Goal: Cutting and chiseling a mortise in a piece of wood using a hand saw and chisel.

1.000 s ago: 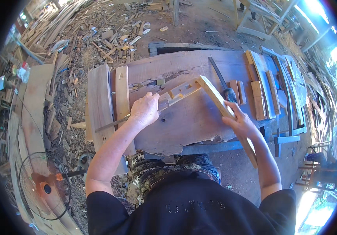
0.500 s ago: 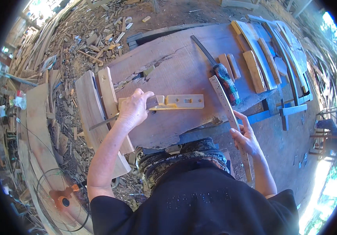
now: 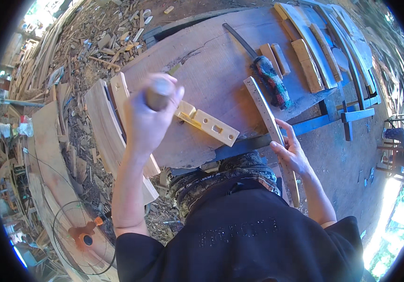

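The left hand is clenched around a round wooden handle raised over the pale slotted wood block lying on the surface, and the right hand grips a long wooden strip, so any blow should probably land squarely while the block lies flat.

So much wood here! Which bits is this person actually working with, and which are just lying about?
In use:
left hand gripping a wooden handle
right hand holding a long wooden strip
pale slotted wood piece on the workbench

Lying about:
saw
wood blocks
floor fan
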